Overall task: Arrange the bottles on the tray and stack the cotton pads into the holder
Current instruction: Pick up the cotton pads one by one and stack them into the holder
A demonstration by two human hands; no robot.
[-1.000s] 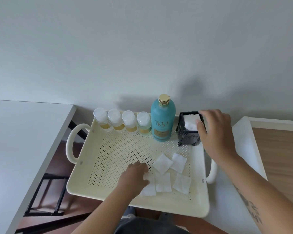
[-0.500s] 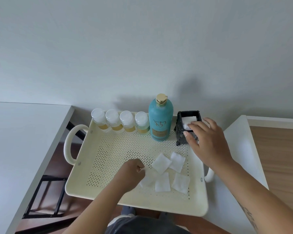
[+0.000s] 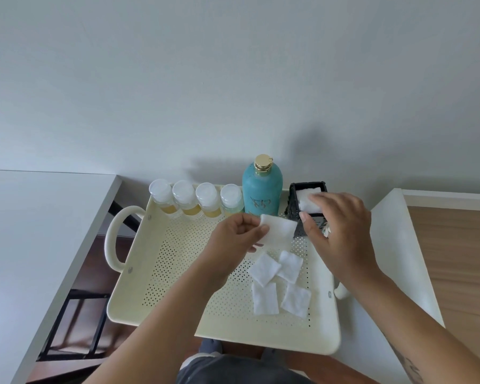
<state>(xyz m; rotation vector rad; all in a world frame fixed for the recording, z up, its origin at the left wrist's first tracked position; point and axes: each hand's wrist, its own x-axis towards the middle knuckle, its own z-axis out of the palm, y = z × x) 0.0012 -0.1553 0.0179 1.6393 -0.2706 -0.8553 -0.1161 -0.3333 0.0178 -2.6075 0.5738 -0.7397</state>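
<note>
A cream perforated tray (image 3: 178, 270) lies on my lap. Along its far edge stand several small clear bottles (image 3: 184, 200) with white caps and a tall teal bottle (image 3: 262, 196) with a gold cap. At the far right corner is the black cotton pad holder (image 3: 292, 208), with white pads inside. My left hand (image 3: 233, 235) pinches one white cotton pad (image 3: 280, 230) and holds it just left of the holder. My right hand (image 3: 342, 230) reaches over the holder, fingertips on the pads in it, thumb near the held pad. Several loose pads (image 3: 265, 270) lie on the tray's near right.
A white tabletop (image 3: 39, 231) borders the tray on the left, with a dark frame and floor below its edge. A white panel (image 3: 399, 245) and a wooden surface (image 3: 455, 259) lie to the right. The wall rises right behind the bottles. The tray's left handle (image 3: 112, 236) sticks out.
My left hand picked one pad off the tray's near side and lifted it up to the holder. My right hand shifted from the holder's side to lie over its top.
</note>
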